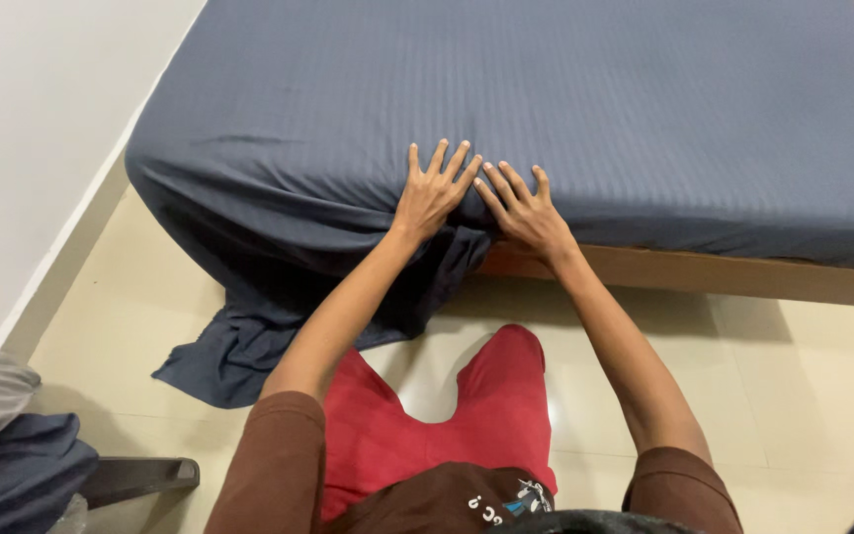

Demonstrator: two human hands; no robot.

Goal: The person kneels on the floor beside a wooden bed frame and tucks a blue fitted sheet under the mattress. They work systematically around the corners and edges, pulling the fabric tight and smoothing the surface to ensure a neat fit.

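On bed sheet point(585, 109) edge, left hand point(432, 196), right hand point(531, 213), fingers spread flat

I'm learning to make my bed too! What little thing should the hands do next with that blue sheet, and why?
Probably slide the left hand left and down to gather the loose part of the blue sheet. Both hands, the right hand too, lie flat on the mattress edge, and right of them the sheet sits snug above the wooden bed frame. Left of them it sags to the floor.
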